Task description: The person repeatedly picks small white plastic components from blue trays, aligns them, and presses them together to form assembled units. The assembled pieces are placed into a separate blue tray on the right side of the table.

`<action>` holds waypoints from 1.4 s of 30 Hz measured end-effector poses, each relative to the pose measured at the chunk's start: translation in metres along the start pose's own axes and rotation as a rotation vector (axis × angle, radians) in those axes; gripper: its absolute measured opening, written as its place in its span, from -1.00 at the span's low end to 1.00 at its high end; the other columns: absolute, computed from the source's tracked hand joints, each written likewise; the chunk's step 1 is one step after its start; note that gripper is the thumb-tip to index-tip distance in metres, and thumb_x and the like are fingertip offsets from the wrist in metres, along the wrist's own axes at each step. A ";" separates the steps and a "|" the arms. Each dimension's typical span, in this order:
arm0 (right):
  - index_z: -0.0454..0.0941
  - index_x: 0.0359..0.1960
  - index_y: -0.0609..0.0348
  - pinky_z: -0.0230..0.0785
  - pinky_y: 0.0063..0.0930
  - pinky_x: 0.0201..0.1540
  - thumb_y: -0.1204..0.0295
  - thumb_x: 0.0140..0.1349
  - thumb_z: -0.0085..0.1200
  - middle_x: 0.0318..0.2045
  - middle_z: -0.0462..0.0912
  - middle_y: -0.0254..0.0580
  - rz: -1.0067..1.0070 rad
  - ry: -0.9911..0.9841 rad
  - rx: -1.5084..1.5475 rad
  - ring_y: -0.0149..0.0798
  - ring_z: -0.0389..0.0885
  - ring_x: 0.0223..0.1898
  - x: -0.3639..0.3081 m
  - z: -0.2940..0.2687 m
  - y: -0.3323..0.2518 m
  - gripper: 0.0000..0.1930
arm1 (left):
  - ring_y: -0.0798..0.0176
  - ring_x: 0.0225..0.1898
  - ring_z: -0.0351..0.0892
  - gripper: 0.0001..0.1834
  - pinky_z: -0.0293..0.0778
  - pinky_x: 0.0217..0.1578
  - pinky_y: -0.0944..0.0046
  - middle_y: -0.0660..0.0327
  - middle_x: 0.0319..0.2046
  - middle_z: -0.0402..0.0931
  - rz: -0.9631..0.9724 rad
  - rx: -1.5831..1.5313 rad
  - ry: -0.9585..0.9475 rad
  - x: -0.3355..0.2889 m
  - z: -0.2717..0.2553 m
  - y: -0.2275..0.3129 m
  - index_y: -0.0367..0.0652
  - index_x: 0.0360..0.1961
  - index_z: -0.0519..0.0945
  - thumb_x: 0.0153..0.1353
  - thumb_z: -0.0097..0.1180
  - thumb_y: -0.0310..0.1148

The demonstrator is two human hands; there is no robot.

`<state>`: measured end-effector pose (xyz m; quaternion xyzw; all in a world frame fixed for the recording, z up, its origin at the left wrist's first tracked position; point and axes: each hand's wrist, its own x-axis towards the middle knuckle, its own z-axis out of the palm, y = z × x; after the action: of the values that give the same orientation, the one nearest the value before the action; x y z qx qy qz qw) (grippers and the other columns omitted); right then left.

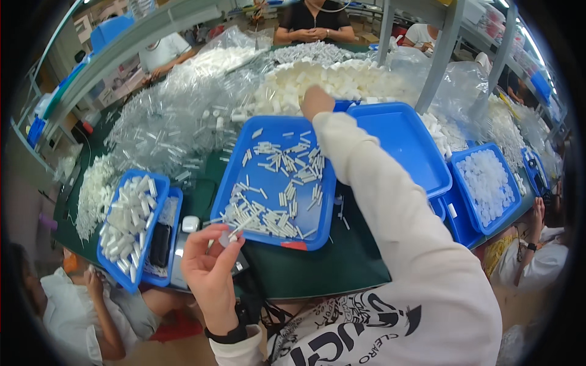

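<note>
The left hand (210,267) pinches a small white plastic piece (226,238) beside the shallow blue plastic tray (240,177), probably for control, while the right hand (317,102), grip unclear, is at the cream-white block heap (278,88).

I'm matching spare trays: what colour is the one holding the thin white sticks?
Blue: the tray, with a red patch at its near edge; head view.

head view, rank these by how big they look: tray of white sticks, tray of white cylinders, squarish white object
Largest: tray of white sticks
Middle: tray of white cylinders
Smallest: squarish white object
</note>
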<state>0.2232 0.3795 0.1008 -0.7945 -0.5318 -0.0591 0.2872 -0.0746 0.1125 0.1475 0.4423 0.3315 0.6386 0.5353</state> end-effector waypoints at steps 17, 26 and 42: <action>0.41 -0.14 0.26 0.34 -0.60 -0.31 0.62 0.11 0.08 -0.22 0.53 -0.18 -0.127 -0.256 1.400 -0.45 0.50 -0.28 -0.304 -0.200 0.048 -0.74 | 0.24 -0.24 0.52 -0.73 0.51 -0.18 0.26 -0.01 -0.15 0.42 -0.110 0.024 -0.312 -0.048 0.054 -0.018 -0.31 -0.24 0.44 -0.03 0.08 -0.72; 0.42 -0.18 0.27 0.37 -0.59 -0.30 0.67 0.06 0.10 -0.24 0.53 -0.13 -0.150 -0.267 1.485 -0.40 0.51 -0.28 -0.319 -0.196 0.077 -0.74 | 0.18 -0.14 0.53 -0.73 0.53 -0.13 0.27 -0.06 -0.16 0.43 -0.146 0.039 -0.378 -0.052 0.059 -0.028 -0.44 -0.26 0.47 -0.06 0.07 -0.82; 0.49 -0.21 0.24 0.35 -0.62 -0.38 0.65 -0.01 0.17 -0.27 0.58 -0.18 -0.022 -0.219 1.316 -0.40 0.54 -0.30 -0.334 -0.196 0.097 -0.73 | 0.19 -0.12 0.50 -0.72 0.53 -0.13 0.30 -0.01 -0.19 0.44 -0.061 0.257 -0.412 -0.059 0.070 -0.043 -0.48 -0.29 0.51 -0.10 0.10 -0.84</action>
<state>0.2073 -0.0192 0.0917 -0.4493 -0.4911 0.3561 0.6558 0.0084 0.0599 0.1232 0.6175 0.3074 0.4710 0.5499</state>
